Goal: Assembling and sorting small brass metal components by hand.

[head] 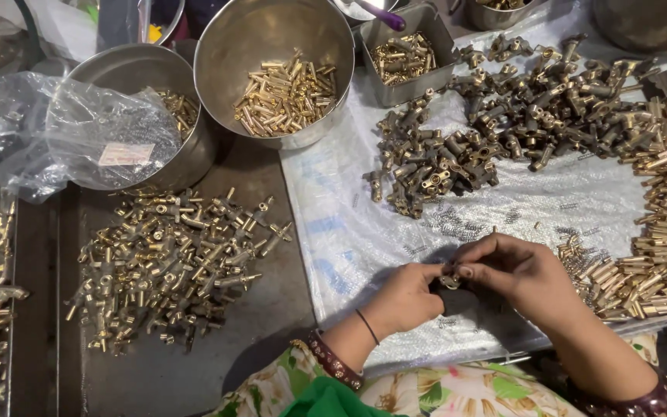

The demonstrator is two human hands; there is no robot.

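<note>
Near the bottom edge of the white plastic sheet [349, 232], both hands meet on one small brass fitting [450, 282]. Left hand [404, 297] is curled closed, pinching the fitting from the left; right hand [515, 270] has thumb and fingertips closed on it from the right. Fitting mostly hidden between the fingers, so its long axis and which way it points can't be told; only a round brass end shows, facing up toward the camera.

Counts: two hands, one fitting held. Two round steel bowls at top left: one bowl [218, 46] with a heap of straight brass pins, one bowl [121, 69] partly covered by a crumpled clear plastic bag [79, 131]. One small square steel tin [384, 89] holding more brass pieces, a purple-handled tool [384, 15] just above it. Loose parts too many to count, in heaps: one pile of T-shaped brass fittings [171, 259] on the dark metal tray at left, one darker pile of valve bodies [488, 131] across the sheet's top, one pile of brass pins [665, 232] along the right, long axes mostly running left-right. Small springs [457, 224] scattered on the sheet just above the hands. Thin dark band on the left wrist, floral sleeves on both arms.
</note>
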